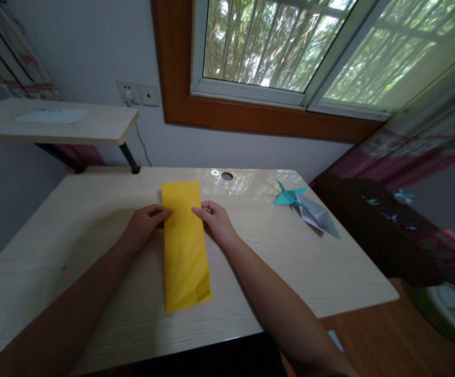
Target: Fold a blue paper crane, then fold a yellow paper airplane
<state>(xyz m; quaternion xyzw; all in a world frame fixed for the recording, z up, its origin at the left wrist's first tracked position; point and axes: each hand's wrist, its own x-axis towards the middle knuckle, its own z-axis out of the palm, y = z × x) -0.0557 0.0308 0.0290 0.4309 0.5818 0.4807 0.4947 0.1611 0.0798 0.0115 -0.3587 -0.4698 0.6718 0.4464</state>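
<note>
A yellow sheet of paper (pixel 185 246), folded into a long upright strip, is held over the desk between my hands. My left hand (pixel 145 222) pinches its left edge, thumb on the front face and fingers behind. On the opposite edge my right hand (pixel 216 220) grips it the same way, a little below the top end. Faint crease lines run across the lower half, and the bottom right corner looks slightly bent. The fingertips behind the paper are hidden.
On the desk (pixel 258 283), a teal folded paper crane (pixel 288 195) and a grey-white folded paper piece (pixel 317 213) lie at the back right. A raised shelf (pixel 105 125) with a paper sheet (pixel 50 115) stands at left. A round cable hole (pixel 227 176) is near the back edge.
</note>
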